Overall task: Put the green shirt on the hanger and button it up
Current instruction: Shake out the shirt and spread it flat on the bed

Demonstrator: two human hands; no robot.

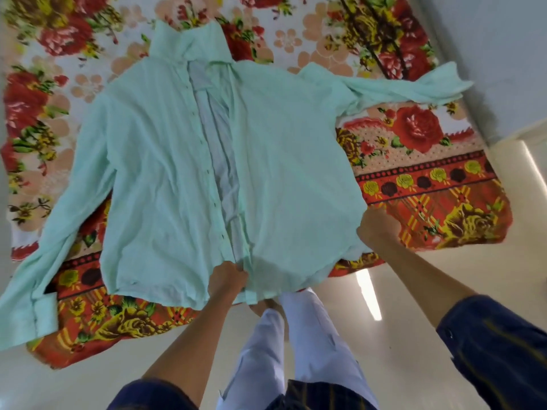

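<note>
L hand (227, 281) + R hand (377, 224) on green shirt (165, 173) hem

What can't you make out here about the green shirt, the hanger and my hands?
- Hanger: none visible in the head view.
- Green shirt left cuff: cut off by the frame's left edge.
- Left hand and right hand fingertips: buried in the hem fabric.
- Buttons: too small to count.

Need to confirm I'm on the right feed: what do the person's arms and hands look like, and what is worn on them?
Both hands, left hand and right hand, are bare: no gloves, rings or watch visible. The forearms are bare too. Dark navy sleeves with thin yellowish stripes are pushed up toward the elbows; the right one shows a dark button at its edge.
</note>
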